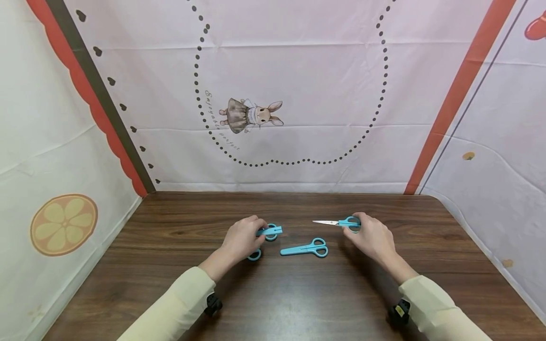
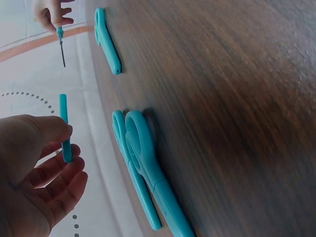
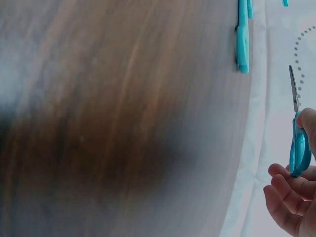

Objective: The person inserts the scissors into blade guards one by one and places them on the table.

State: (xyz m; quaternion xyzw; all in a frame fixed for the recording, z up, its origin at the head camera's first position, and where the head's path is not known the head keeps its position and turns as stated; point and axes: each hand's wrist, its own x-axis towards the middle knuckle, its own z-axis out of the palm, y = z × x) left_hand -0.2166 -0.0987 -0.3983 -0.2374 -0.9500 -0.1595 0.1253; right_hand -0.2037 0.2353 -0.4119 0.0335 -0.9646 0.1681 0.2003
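Note:
My left hand (image 1: 240, 238) pinches a flat turquoise scissor cover (image 2: 63, 106) between thumb and fingers, above the table. The right hand (image 1: 376, 237) grips turquoise-handled scissors (image 3: 299, 150) by the handle loops. Their metal blades (image 1: 326, 222) are bare, together, and point left toward the cover, with a gap between them. Two more pairs of covered scissors, a farther pair (image 2: 144, 195) and a nearer pair (image 2: 168, 202), lie side by side under the left hand. In the head view that hand hides most of them. Between the hands lies another covered pair (image 1: 300, 249).
The brown wood-grain table (image 1: 307, 298) ends at a pale printed cloth (image 1: 298, 85) hanging behind it. More cloth (image 1: 64, 156) hangs along the left side and the right side. Black wrist devices (image 1: 213, 303) sit at both sleeves.

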